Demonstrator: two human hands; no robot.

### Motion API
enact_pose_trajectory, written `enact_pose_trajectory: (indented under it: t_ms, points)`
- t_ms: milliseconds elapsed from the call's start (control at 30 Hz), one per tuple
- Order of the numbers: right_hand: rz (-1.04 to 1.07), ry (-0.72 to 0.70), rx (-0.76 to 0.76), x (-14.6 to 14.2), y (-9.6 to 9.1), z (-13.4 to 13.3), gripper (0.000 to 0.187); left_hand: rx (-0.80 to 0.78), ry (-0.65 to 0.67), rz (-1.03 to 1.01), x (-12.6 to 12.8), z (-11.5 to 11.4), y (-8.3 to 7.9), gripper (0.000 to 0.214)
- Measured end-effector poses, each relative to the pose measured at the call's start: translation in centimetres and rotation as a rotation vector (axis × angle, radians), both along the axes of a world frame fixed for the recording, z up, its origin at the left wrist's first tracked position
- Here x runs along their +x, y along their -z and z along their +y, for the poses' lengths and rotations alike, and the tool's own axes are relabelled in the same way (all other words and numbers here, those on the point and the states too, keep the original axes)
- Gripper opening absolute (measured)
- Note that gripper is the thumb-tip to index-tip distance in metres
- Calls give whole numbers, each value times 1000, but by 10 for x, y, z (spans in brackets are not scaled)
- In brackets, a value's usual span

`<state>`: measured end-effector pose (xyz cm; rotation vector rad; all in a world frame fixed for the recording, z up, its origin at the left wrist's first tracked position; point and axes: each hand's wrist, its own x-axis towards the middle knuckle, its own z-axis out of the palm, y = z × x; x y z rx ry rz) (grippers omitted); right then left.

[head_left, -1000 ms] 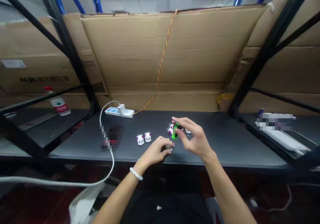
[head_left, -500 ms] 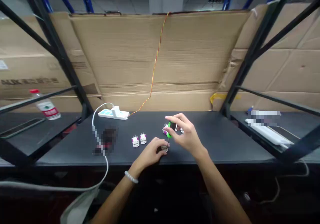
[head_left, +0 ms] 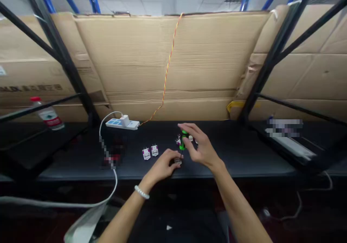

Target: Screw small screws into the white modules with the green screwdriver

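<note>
Head view: two white-and-purple pronged plastic pieces [head_left: 146, 154] rest on the flat black tabletop [head_left: 159, 134], beside the left hand [head_left: 162, 164], which pinches a small, pale, partly hidden piece [head_left: 178, 161]. A loose pinch could let this piece rotate. Tilting the green-and-black-handled screwdriver [head_left: 182, 147], held in the right hand [head_left: 202, 149], could send its tip into the left hand.

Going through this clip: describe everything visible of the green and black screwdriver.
The screwdriver has a green-and-black handle, apparently plastic, and a thin dark shaft. It stands nearly upright, handle up, gripped by the right hand. Its shaft points down at the small part held by the left hand; tip contact is unclear.
</note>
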<state>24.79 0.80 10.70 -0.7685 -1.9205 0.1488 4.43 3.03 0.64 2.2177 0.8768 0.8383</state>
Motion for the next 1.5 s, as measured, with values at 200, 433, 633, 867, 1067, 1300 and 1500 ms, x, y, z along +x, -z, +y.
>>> enact_pose_trajectory:
  t_ms: [200, 433, 633, 867, 1067, 1300, 1500]
  points:
    - [33, 40, -2, -2, -4, 1, 27, -13, -14, -43, 0, 1, 4, 28]
    - [-33, 74, 20, -5, -6, 0, 38, 0, -18, -7, 0, 0, 1, 27]
    - [-19, 57, -32, -4, -11, -3, 30, -4, -7, -14, 0, 1, 2, 28]
    - [-76, 237, 46, -9, -12, -4, 27, 1, -5, -4, 0, 2, 4, 28]
    - [-10, 7, -38, -6, -9, -3, 33, -1, -3, -4, 0, 1, 3, 27]
    - [76, 348, 174, -15, 4, 2, 29, 10, -1, -5, 1, 2, 4, 29]
    - [111, 332, 219, -14, 14, 9, 24, -4, -13, -20, 0, 1, 5, 28]
